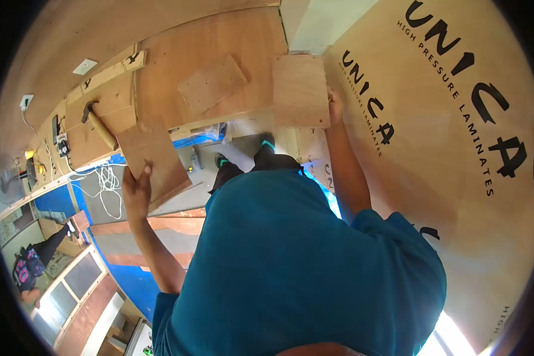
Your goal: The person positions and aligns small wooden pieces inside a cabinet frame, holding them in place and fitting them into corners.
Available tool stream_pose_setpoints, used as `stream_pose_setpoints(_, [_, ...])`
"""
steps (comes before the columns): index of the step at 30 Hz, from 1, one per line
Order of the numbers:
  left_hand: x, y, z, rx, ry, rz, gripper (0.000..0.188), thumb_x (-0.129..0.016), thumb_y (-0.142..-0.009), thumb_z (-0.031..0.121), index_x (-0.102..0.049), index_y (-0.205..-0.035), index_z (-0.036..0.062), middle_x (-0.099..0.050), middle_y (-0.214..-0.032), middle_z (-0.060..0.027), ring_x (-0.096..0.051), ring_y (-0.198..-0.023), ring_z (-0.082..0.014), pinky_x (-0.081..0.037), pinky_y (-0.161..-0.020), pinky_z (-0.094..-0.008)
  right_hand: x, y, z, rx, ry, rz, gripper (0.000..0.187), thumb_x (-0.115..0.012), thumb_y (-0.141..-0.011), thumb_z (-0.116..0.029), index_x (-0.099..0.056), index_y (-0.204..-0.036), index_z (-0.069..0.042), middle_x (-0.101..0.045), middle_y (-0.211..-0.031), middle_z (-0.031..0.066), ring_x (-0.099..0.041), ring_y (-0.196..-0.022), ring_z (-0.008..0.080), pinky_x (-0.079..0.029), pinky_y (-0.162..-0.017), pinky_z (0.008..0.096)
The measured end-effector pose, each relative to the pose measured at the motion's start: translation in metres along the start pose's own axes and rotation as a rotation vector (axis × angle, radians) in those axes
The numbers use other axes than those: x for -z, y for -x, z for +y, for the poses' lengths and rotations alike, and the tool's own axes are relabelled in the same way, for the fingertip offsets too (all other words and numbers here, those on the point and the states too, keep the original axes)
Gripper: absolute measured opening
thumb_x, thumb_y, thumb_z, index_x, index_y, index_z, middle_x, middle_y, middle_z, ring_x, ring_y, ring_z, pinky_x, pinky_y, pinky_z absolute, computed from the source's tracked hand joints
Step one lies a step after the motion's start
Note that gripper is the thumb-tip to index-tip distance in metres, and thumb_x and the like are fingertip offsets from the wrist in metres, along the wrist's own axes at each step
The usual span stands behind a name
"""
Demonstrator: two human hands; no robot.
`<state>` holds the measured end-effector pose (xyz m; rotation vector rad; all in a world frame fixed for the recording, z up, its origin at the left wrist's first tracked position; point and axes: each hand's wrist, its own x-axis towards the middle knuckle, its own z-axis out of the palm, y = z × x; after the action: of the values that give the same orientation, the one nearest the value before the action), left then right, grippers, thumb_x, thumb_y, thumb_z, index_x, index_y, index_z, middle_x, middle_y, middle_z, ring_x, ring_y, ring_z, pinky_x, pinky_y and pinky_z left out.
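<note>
My left hand (137,188) grips the near-left edge of a thin rectangular plywood board (153,155), thumb on its upper face; the board hangs tilted in front of the wooden bench. On the right, my right hand (336,107) is closed on the right edge of a squarish plywood piece (300,89), its fingers partly hidden by the piece. Between them a loose plywood piece (212,84) lies flat on the bench top (258,38). A hammer (102,127) with a wooden handle rests on the bench beside the board in my left hand.
A large brown laminate sheet (409,142) with dark lettering stands along my right. White cable (107,184) hangs tangled off the bench edge at left, near a fan (7,178) and small tools. Timber strips (166,224) lie below. A dark patterned bag (26,270) shows far left.
</note>
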<state>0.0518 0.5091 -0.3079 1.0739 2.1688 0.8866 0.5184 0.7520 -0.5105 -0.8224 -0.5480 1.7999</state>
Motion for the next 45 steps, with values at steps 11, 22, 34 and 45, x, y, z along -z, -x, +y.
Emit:
stream_pose_setpoints(11, [-0.077,-0.199,0.101,-0.626,-0.780,-0.057,0.029,-0.060,-0.093,0.024,-0.066,-0.097,-0.0043,-0.067,-0.095,-0.0287,-0.067,-0.096,-0.0446,-0.054,-0.082,-0.0506,-0.021,-0.038,0.006,-0.193,0.441,-0.111,0.056,-0.065,-0.097,-0.019,-0.046,-0.148,-0.002,-0.059,-0.138,0.0093,-0.057,-0.123,0.0179,-0.048,-0.101,0.0332])
stream_pose_setpoints(22, [-0.197,-0.276,0.129,-0.492,-1.134,-0.178,0.043,-0.049,-0.097,0.018,-0.050,-0.133,-0.0063,-0.070,-0.111,-0.0262,-0.071,-0.104,-0.0380,-0.057,-0.085,-0.0478,0.018,0.068,0.012,-0.279,0.250,0.172,0.059,-0.047,-0.106,-0.041,-0.043,-0.148,0.000,-0.059,-0.137,0.0137,-0.063,-0.117,0.0224,-0.051,-0.099,0.0354])
stream_pose_setpoints(34, [-0.204,-0.329,0.076,-0.615,-1.247,-0.098,0.030,-0.048,-0.100,0.020,-0.044,-0.126,0.0061,-0.070,-0.112,-0.0246,-0.071,-0.098,-0.0396,-0.059,-0.080,-0.0508,0.024,0.089,0.036,-0.320,-0.636,-0.136,0.079,-0.059,-0.094,-0.047,-0.025,-0.158,-0.015,-0.031,-0.154,0.0319,-0.067,-0.075,0.0245,-0.060,-0.054,0.0324])
stream_pose_setpoints(45, [-0.179,-0.301,0.074,-0.822,-1.070,0.395,0.062,-0.061,-0.094,0.046,-0.045,-0.143,0.0123,-0.066,-0.120,-0.0204,-0.068,-0.104,-0.0403,-0.054,-0.084,-0.0506,0.027,0.042,0.048,-0.335,-0.485,-0.234,0.072,-0.054,-0.098,-0.045,-0.031,-0.155,-0.009,-0.037,-0.150,0.0313,-0.071,-0.078,0.0252,-0.063,-0.057,0.0329])
